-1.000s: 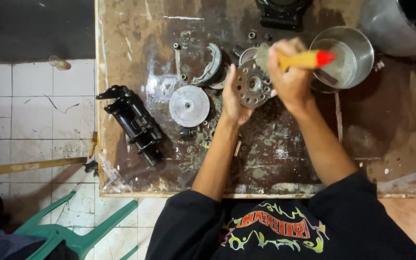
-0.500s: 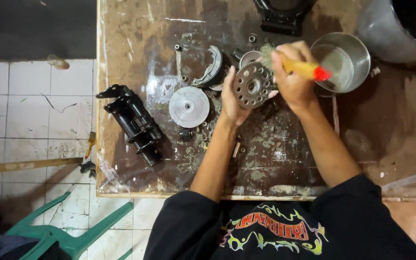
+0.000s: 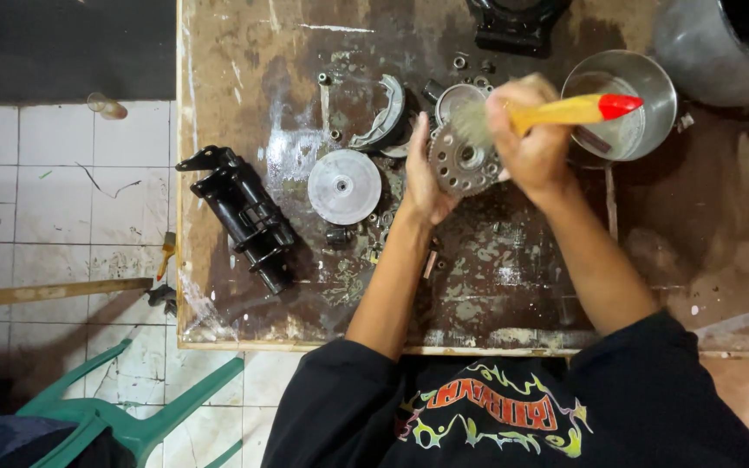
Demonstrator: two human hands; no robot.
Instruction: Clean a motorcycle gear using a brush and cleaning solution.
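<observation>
The round metal hub plate (image 3: pixel 464 162), grey and pierced with a ring of holes round a central bore, is held up just above the stained wooden workbench (image 3: pixel 244 78), between a pale smooth disc (image 3: pixel 344 186) to its left and a steel bowl (image 3: pixel 621 104) to its right. The left hand (image 3: pixel 426 178) is closed round its left rim, thumb across the face and fingers behind, so the face tilts toward the camera. The right hand (image 3: pixel 535 143) is clenched on the yellow handle of a red-tipped paintbrush (image 3: pixel 565 110), whose blurred bristles meet the upper edge of the plate. By its look the plate is stiff and fairly heavy for its size, not fragile, but probably slick: the bench around it gleams wet, and the bowl seems to hold liquid. The rim therefore seems the surest place to hold, since the holes give the fingers purchase and the face stays free for the bristles. A curved brake shoe (image 3: pixel 383 117), a black ribbed housing (image 3: pixel 249 217) and scattered nuts lie nearby on the bench.
</observation>
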